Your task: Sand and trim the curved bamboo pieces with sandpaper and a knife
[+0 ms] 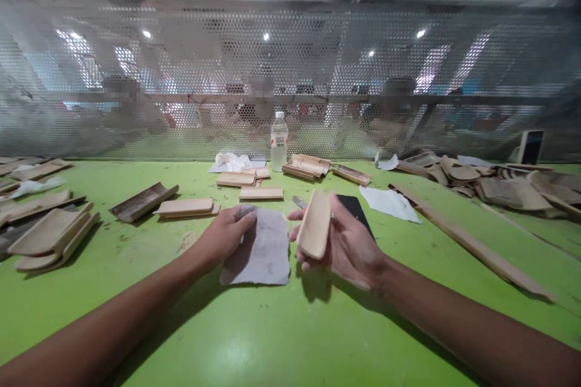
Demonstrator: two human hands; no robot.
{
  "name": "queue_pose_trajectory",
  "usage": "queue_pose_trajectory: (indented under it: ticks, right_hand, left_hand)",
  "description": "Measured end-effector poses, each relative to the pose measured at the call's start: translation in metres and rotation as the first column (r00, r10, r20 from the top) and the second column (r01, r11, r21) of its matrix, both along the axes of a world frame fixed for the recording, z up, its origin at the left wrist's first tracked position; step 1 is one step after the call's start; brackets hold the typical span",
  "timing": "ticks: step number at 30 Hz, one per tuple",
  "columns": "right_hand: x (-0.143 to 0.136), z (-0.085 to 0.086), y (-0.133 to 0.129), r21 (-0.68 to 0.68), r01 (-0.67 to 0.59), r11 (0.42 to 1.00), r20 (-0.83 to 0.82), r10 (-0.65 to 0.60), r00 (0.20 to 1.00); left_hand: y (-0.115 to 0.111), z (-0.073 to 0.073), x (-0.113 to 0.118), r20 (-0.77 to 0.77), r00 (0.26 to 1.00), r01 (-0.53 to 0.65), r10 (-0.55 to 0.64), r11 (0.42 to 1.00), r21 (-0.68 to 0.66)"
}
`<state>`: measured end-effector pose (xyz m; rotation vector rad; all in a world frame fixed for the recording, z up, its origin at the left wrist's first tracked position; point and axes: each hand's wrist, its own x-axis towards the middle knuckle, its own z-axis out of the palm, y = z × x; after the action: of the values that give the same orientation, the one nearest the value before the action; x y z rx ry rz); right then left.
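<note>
My left hand (232, 228) is closed on the edge of a grey sheet of sandpaper (259, 251), thumb on top and the other fingers mostly hidden. The sheet has rough, torn edges and dark smudges. In my right hand (356, 248) is a short, pale, curved bamboo piece (314, 227), tilted, its hollow side towards me. The thumb lies along its right edge and fingertips show past its left side. Beyond the right hand, a flat black object (356, 208) lies partly covered, and a small blade (298, 201) pokes out beside the bamboo.
The green table (227, 344) bears stacked bamboo pieces (52, 236) at left and a heap of bamboo (508, 187) at right. A long bamboo strip (472, 242) and white paper (390, 202) lie nearer. A water bottle (279, 145) stands before a perforated metal screen (204, 72); people are behind it.
</note>
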<state>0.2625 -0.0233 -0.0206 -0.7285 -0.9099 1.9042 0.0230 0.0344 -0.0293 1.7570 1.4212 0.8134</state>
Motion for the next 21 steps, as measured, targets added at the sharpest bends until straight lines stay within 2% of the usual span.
queue_pose_trajectory:
  ticks: [7, 11, 16, 18, 21]
  right_hand:
    - [-0.0007, -0.005, 0.0015, 0.005, -0.105, 0.994, 0.153, 0.103, 0.983]
    - [-0.0014, -0.0048, 0.0009, -0.042, -0.152, 0.987, 0.164, 0.157, 0.974]
    - [-0.0015, -0.0067, 0.0018, -0.052, -0.237, 0.97, 0.142, 0.242, 0.96]
    - [-0.002, -0.0075, 0.0003, -0.037, -0.237, 0.971, 0.152, 0.24, 0.959]
    - [-0.0033, -0.0056, -0.0053, 0.003, -0.168, 0.986, 0.21, 0.164, 0.964]
  left_hand:
    - [-0.0057, 0.0067, 0.0024, -0.042, 0.999, 0.008, -0.009, 0.999, -0.04]
    - [-0.0073, 0.0094, 0.0044, -0.075, 0.997, 0.014, -0.015, 1.0, -0.013]
    - [-0.0069, 0.0078, 0.0044, -0.042, 0.999, -0.006, 0.006, 1.0, 0.009]
    - [-0.0071, 0.007, 0.0044, -0.036, 0.999, -0.005, 0.004, 1.0, -0.009]
    - [-0.0069, 0.0055, 0.0045, -0.038, 0.999, -0.008, 0.006, 0.999, -0.036]
